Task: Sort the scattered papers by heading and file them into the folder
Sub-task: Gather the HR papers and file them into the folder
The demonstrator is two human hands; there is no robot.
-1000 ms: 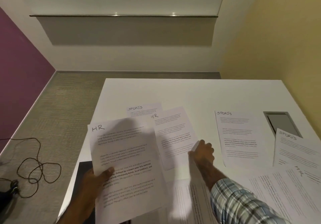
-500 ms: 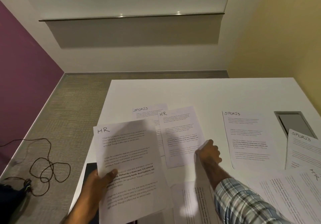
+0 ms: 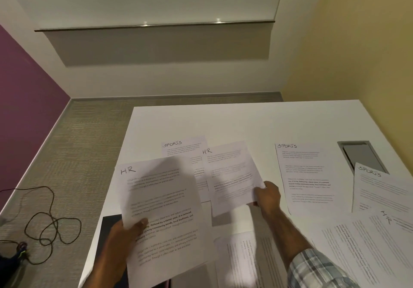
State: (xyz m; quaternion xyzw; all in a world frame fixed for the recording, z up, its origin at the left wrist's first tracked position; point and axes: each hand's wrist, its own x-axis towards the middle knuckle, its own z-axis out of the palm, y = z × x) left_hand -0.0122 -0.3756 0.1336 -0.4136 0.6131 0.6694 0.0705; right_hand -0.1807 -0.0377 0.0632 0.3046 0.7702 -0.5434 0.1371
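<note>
HR sheet [image 3: 163, 209], the nearer of two in hand, is held up over the 7 o'clock part of the white surface [image 3: 223, 122] by the left hand [image 3: 125, 236]. The thumb presses on the printed face at the sheet's left edge, and the fingers are hidden behind the paper. The right hand [image 3: 267, 195] grips a second HR sheet [image 3: 230, 176] near the middle of the surface. Its fingers [image 3: 260, 190] curl round that sheet's right edge at about 4 o'clock, and the sheet's near end is raised, with a shadow under it. A plaid sleeve [image 3: 317, 270] covers the right forearm.

Toward 11 o'clock a SPORTS sheet [image 3: 181, 148] lies partly under both of these. A second SPORTS sheet [image 3: 306, 176] lies flat at 2 o'clock, just beside the right hand. A third SPORTS sheet [image 3: 380, 189] sits at 3 o'clock, overlapping a corner of a grey inset panel [image 3: 362, 156]. At 4 o'clock a third HR sheet [image 3: 368, 247] lies at an angle, its far end over the third SPORTS sheet. At 6 o'clock a sideways sheet [image 3: 241, 258] lies with no heading readable.

A dark flat item [image 3: 110, 220] shows at 8 o'clock beneath the held paper; whether it is the folder cannot be told. Off the surface at 9 o'clock, a looped cable [image 3: 51, 220] lies on the carpeted floor [image 3: 89, 142].
</note>
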